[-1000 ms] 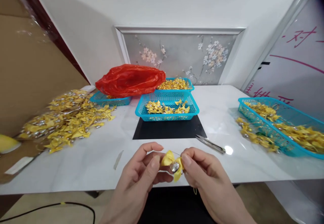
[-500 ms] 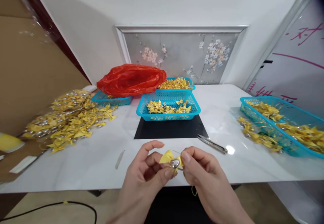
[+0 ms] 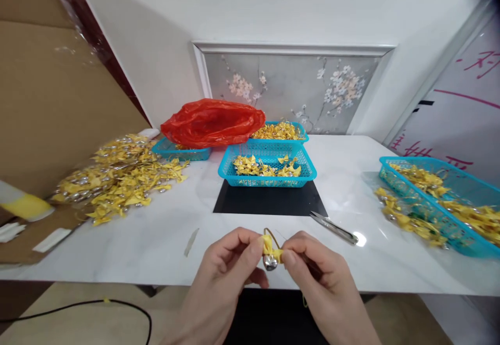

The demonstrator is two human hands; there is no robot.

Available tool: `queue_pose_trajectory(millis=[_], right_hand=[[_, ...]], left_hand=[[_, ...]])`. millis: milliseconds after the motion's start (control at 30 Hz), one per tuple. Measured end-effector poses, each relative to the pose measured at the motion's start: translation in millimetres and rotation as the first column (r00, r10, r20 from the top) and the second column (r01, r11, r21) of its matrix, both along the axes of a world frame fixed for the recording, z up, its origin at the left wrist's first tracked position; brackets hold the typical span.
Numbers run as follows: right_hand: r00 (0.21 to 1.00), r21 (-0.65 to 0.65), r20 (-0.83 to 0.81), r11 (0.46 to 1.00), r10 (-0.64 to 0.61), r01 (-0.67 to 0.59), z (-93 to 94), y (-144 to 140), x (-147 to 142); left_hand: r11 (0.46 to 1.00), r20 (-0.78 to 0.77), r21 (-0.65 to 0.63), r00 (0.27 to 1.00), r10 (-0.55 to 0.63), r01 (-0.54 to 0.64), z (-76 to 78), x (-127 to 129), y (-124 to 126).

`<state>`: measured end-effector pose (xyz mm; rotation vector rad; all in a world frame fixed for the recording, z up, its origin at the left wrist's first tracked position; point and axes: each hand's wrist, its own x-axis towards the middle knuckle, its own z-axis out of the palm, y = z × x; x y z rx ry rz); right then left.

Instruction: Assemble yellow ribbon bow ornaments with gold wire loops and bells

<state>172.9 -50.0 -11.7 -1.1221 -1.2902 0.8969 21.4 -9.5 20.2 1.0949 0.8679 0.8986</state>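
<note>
Between my hands, over the table's front edge, is a small yellow ribbon bow (image 3: pixel 267 246) with a shiny silver bell (image 3: pixel 270 263) hanging at its middle. My left hand (image 3: pixel 230 267) pinches the bow's left loop between thumb and forefinger. On the other side, my right hand (image 3: pixel 320 275) is closed with thumb and finger on the bow's right end. A thin gold-coloured loop of cord (image 3: pixel 274 237) arches up from behind the bow toward my right fingers. A bit of thread shows below my right hand. Thread snips (image 3: pixel 334 227) lie on the table beyond it.
A blue basket (image 3: pixel 267 181) of bows stands on a black mat (image 3: pixel 269 202). Behind are more blue baskets and a red plastic bag (image 3: pixel 213 124). Bows with bells pile up at left (image 3: pixel 128 183); another blue basket (image 3: pixel 441 209) stands right. A clear strip (image 3: pixel 191 242) lies nearby.
My left thumb and forefinger have closed on the bow's left loop, and the bell now hangs below the bow. The cord loop now arches above it. The view has shifted slightly left.
</note>
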Motion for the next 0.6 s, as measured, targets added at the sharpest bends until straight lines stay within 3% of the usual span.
queue_pose_trajectory(millis=[233,333,433,533,600], right_hand=[[0.996,-0.092,-0.077,0.995,-0.055,0.048,5.7,3.2,-11.3],[0.984,-0.089,-0.175,0.995,0.034,-0.05,7.9,7.1,-12.2],[0.915,-0.159,-0.381,0.965,0.135,-0.209,5.8,10.7,-10.9],[0.808,-0.216,-0.573,0.925,0.139,-0.312,4.3,12.3,-9.9],[0.778,-0.226,-0.615,0.916,0.129,-0.33,5.2,12.4,-10.1]], left_hand=[[0.987,-0.089,0.15,0.995,-0.045,0.058,-7.9,0.2,-1.5],[0.982,-0.095,0.155,0.991,-0.095,0.109,-9.1,0.2,-0.9],[0.986,-0.07,0.114,0.991,-0.111,0.119,-11.6,0.2,0.1],[0.989,-0.081,0.107,0.992,-0.093,0.102,-14.0,-0.2,0.8],[0.991,-0.091,0.093,0.992,-0.091,0.1,-14.3,-0.3,0.6]])
